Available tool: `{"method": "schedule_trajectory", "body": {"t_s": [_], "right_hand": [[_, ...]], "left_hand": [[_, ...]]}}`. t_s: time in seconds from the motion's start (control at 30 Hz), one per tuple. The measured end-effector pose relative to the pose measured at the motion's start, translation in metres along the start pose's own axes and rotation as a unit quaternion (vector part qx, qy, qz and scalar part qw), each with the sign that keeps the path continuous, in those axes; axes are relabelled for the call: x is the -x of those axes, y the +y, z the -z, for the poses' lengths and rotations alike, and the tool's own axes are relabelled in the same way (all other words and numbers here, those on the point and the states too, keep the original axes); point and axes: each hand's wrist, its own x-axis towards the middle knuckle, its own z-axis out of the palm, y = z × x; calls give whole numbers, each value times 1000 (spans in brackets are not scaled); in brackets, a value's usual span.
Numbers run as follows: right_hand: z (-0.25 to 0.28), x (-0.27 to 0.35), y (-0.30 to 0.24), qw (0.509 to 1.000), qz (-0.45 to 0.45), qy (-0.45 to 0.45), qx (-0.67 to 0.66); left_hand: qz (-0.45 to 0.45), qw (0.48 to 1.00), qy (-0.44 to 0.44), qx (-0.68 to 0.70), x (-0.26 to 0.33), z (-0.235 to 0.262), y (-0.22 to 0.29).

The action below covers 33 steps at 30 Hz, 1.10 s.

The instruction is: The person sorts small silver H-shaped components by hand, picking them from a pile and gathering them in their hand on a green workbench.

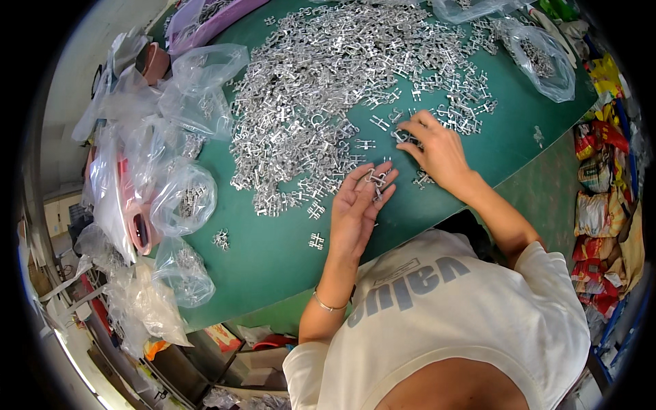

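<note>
My left hand [353,217] is turned palm up near the table's front edge, its fingers curled around a few small silver metal hook pieces [376,180]. To its right and a little farther off, my right hand [436,150] bends down over the green tabletop [273,263]. Its thumb and fingers close on another small silver metal piece [400,137], partly covered by the fingertips. Between the hands and the big heap of similar silver pieces [321,82], a single flat piece [365,144] lies by itself. Several more pieces lie under my right wrist.
Clear plastic bags with metal pieces [184,198] crowd the left edge, beside a pink container [141,229]. A purple tray [205,24] stands at the far left. Another filled bag [540,61] lies far right. Small clusters [316,240] sit near the front. Colourful packages [598,212] are stacked beyond the table.
</note>
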Motion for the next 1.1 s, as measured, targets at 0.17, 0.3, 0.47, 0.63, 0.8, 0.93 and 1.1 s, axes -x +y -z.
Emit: {"method": "schedule_trajectory", "body": {"t_s": [0.17,0.3,0.47,0.63,0.8,0.93,1.1], "right_hand": [[15,3,-5,947,-106,-81,-291],[26,6,-25,920,-140,-124,-344],[16,11,-36,941,19,-119,-316],[26,3,-2,972,-97,8,-213],[20,0,6,995,-36,83,50],[2,-19,9,994,-28,33,103],[3,-29,6,995,-34,-48,80]], "left_hand": [[26,994,-29,103,-2,-2,6],[20,989,-57,136,-2,1,5],[14,996,-32,84,-4,0,-4],[99,962,-208,148,-8,60,-18],[47,977,45,-203,7,3,-3],[42,986,42,-154,2,4,-4],[90,994,12,-54,-1,7,1]]}}
